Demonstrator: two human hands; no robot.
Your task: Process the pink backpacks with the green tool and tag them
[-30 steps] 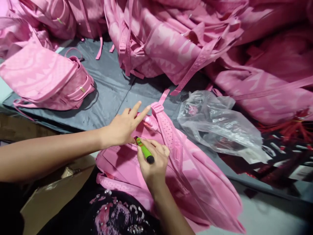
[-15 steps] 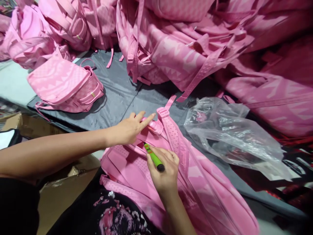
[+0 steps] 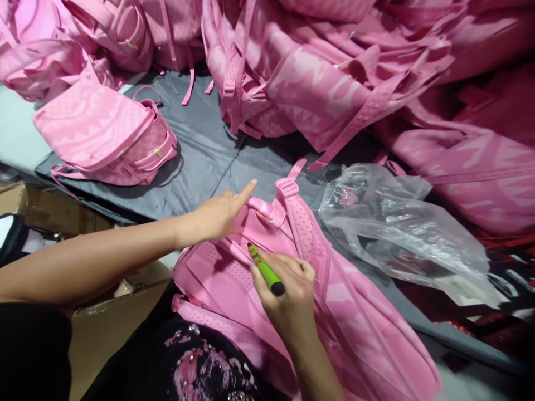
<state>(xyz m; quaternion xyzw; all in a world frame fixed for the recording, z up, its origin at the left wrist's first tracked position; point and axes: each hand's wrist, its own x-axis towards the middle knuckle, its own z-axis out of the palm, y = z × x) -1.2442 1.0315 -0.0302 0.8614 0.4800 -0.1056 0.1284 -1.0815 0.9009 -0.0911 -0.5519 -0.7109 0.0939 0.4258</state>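
A pink backpack (image 3: 368,334) lies tilted in front of me, its padded back panel and straps facing up. At its upper edge, my left hand (image 3: 217,217) grips the fabric beside the top handle (image 3: 267,210). The index finger points outward, and the other fingers are curled and partly hidden. My right hand (image 3: 288,289) is closed around a green marker (image 3: 266,270) with a dark tip and a black end. The tip is at the back panel just below the handle; whether it touches the fabric I cannot tell.
A smaller pink backpack (image 3: 104,133) rests on the grey-covered table (image 3: 200,150) at left. Many pink backpacks (image 3: 317,83) are heaped along the back. At right lies a crumpled clear plastic bag (image 3: 401,223). Cardboard boxes (image 3: 62,209) stand below the table's left edge.
My left hand's fingers have drawn in from lying spread over the handle, leaving the index finger extended. My right hand has shifted slightly right with the marker. The view has moved a little.
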